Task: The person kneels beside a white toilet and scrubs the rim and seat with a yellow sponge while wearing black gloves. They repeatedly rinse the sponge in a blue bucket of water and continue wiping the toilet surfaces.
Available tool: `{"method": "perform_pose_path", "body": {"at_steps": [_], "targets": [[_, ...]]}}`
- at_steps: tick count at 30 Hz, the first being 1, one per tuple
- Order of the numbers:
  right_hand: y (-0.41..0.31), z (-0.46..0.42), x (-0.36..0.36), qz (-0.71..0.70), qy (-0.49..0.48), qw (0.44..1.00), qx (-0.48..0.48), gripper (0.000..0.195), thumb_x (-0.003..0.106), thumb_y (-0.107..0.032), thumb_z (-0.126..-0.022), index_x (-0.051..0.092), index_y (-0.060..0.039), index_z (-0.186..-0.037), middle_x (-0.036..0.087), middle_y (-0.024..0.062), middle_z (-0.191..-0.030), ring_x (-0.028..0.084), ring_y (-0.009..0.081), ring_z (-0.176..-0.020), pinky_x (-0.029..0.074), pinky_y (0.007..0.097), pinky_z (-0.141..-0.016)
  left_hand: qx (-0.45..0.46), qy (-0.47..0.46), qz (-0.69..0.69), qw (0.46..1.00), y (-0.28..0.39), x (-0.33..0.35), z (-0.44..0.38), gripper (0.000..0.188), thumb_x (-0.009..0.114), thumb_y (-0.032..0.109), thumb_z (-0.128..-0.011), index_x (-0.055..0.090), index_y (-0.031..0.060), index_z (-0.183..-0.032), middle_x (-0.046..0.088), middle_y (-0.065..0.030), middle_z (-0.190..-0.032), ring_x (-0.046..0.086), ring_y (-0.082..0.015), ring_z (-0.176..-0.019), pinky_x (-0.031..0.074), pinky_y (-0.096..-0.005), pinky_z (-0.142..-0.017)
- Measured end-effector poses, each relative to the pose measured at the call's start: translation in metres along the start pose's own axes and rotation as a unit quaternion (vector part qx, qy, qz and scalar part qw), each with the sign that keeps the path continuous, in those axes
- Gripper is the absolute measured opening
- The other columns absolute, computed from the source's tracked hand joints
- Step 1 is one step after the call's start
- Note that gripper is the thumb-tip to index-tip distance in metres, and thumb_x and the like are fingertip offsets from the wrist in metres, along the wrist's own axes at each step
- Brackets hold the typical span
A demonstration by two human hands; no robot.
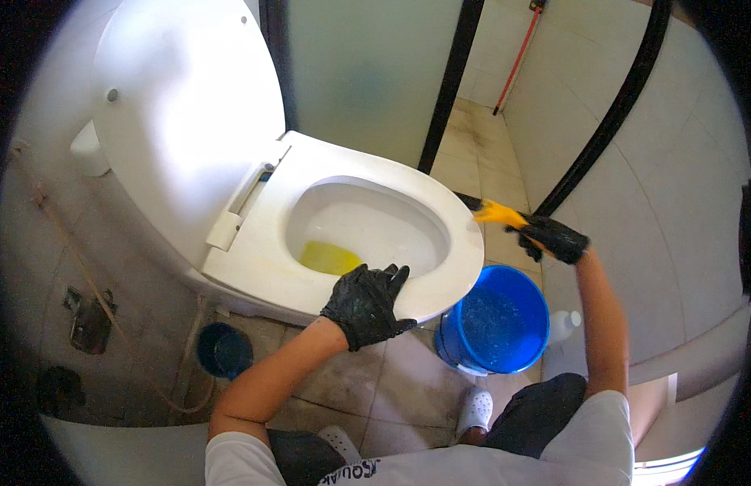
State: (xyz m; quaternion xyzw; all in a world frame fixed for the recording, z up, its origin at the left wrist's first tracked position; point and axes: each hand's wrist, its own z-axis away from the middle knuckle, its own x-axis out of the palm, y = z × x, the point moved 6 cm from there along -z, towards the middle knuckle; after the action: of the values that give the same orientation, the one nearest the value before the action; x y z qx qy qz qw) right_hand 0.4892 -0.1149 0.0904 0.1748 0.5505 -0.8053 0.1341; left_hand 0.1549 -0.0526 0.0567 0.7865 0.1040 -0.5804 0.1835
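Note:
A white toilet seat point(248, 267) lies lowered over the bowl point(375, 212), with yellow-green liquid point(330, 257) pooled inside. The lid point(193, 121) stands raised behind it. My left hand point(366, 307), in a black glove, rests on the near side of the seat, fingers apart and fingertips reaching over the inner edge. In my right hand point(548, 237), also black-gloved, is a yellow-orange tool point(500, 214) that looks like a brush. Its blurred end is right beside the front edge of the seat, and I cannot tell whether they touch.
Below my right hand stands a blue bucket point(494, 319) of water, a white bottle point(562, 327) beside it. A dark blue dipper point(223, 350) is at lower left, near a thin hose point(138, 364). A frosted glass panel point(363, 79) borders the toilet; a red pole point(518, 61) leans beyond.

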Motion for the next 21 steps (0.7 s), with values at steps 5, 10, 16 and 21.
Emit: {"method": "perform_pose_path", "body": {"at_steps": [5,10,16,21], "targets": [[-0.024,-0.036,0.045,0.155,0.048,0.986,0.02,0.043,0.051,-0.027,-0.095,0.043,-0.0115,-0.134,0.058,0.0047,-0.082,0.053,0.0138,-0.062,0.047,0.0306,-0.054,-0.014,-0.049,0.047,0.998,0.0,-0.006,-0.002,0.086,0.068,0.06,-0.066,0.051,0.0004,-0.126,0.061,-0.0186,-0.11,0.062,-0.032,-0.092,0.049,-0.0409,-0.082],[-0.022,-0.06,0.051,0.373,0.144,0.839,-0.369,0.047,0.044,-0.022,-0.096,0.036,-0.0167,-0.142,0.058,0.0092,-0.082,0.046,0.0121,-0.061,0.045,0.0294,-0.056,-0.013,-0.027,0.03,0.999,0.003,-0.002,-0.004,0.084,0.067,0.061,-0.067,0.053,0.0012,-0.124,0.064,-0.0151,-0.097,0.062,-0.0294,-0.082,0.048,-0.041,-0.076],[-0.066,-0.136,0.081,0.28,0.039,0.953,-0.106,0.05,0.046,-0.031,-0.095,0.035,-0.0199,-0.143,0.06,0.0147,-0.112,0.044,0.0166,-0.063,0.045,0.0326,-0.061,-0.013,-0.031,0.033,0.999,-0.002,0.002,-0.001,0.083,0.066,0.062,-0.067,0.054,0.0009,-0.123,0.064,-0.0145,-0.095,0.062,-0.0289,-0.081,0.047,-0.0407,-0.075],[-0.05,-0.071,0.063,0.248,0.023,0.952,-0.181,0.05,0.046,-0.032,-0.095,0.035,-0.0204,-0.143,0.06,0.013,-0.113,0.043,0.0166,-0.061,0.044,0.0322,-0.06,-0.011,-0.015,0.027,0.999,-0.001,0.003,-0.001,0.081,0.065,0.062,-0.068,0.055,0.0009,-0.121,0.063,-0.0143,-0.091,0.061,-0.0288,-0.079,0.047,-0.0407,-0.075]]}}
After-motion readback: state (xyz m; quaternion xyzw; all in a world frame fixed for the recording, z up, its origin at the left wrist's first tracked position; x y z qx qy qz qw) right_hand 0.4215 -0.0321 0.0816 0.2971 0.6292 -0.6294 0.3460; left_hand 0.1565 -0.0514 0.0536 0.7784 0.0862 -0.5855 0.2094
